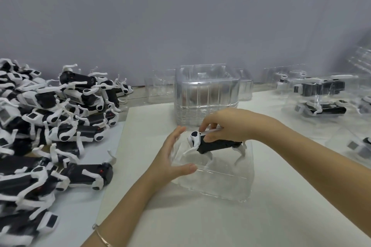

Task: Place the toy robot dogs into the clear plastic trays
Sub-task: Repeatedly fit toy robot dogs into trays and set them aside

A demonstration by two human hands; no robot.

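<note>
A black and white toy robot dog (215,145) sits over a clear plastic tray (226,180) in the middle of the table. My right hand (226,124) grips the dog from above, fingers curled round its back near the head end. My left hand (172,158) holds the tray's left side, thumb along its front rim and fingers straight against its wall. The dog's white legs point down into the tray.
A big heap of toy robot dogs (50,126) covers the left of the table. A stack of clear plastic trays (206,94) stands behind my hands. Filled trays (321,94) lie at the right, by the grey wall.
</note>
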